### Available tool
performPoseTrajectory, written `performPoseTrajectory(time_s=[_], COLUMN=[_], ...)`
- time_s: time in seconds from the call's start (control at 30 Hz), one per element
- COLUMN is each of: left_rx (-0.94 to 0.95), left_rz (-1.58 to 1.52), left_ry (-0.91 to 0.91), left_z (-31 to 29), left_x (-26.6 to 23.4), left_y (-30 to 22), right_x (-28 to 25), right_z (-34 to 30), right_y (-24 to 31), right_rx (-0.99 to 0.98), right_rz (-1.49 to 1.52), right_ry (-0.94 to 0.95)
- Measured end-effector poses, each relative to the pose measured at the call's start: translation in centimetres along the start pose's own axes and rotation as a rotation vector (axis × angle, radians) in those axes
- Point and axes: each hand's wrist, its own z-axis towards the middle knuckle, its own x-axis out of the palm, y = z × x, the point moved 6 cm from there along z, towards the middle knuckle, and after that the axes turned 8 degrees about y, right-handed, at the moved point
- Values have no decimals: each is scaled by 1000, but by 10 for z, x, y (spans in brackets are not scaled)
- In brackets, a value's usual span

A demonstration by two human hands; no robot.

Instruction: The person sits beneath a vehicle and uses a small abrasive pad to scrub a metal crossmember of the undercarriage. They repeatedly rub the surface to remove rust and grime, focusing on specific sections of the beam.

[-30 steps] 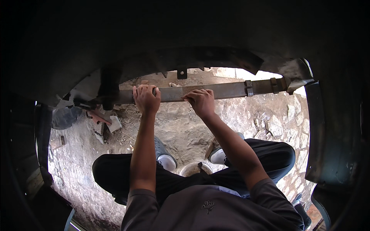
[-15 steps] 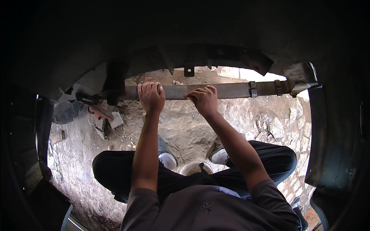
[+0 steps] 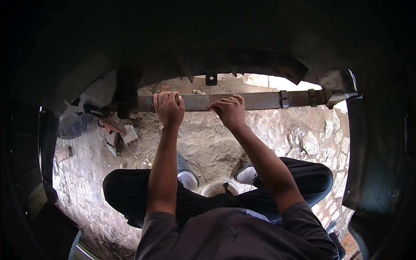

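Note:
A long grey leaf spring (image 3: pixel 264 101) with metal clips toward its right end runs across the view in front of me. My left hand (image 3: pixel 169 108) is closed over it left of the middle, fingers wrapped over the far edge. To the right, my right hand (image 3: pixel 229 112) rests on the spring with its fingers bent and pinched together at the near edge. A rough brownish patch (image 3: pixel 222 97) shows on the spring beside those fingertips. Whatever the pinch holds, if anything, is too small to make out.
Dark curved bodywork (image 3: pixel 372 138) surrounds me on both sides and above. A small bracket with a hole (image 3: pixel 211 80) hangs beyond the spring. Rubble, a reddish-brown metal piece (image 3: pixel 112 126) and a dark bag-like object (image 3: pixel 74 125) lie left. Between my feet sits a round pan (image 3: pixel 212 188).
Both hands keep their places on the leaf spring. The view has shifted very slightly; nothing has been picked up or let go.

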Motion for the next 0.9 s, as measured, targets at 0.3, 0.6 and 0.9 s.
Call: performPoseTrajectory(time_s=[0.3,0.6,0.9], left_rx=[-12,-17,-50], left_rz=[8,-15,13], left_ry=[17,6,6], left_z=[3,1,3], left_x=[2,1,2], left_y=[-3,-3,-5], right_x=[19,-1,12], right_z=[14,-1,10], right_y=[25,-4,18], right_rx=[0,24,13], right_rz=[68,-1,28], right_ry=[-24,-5,-39])
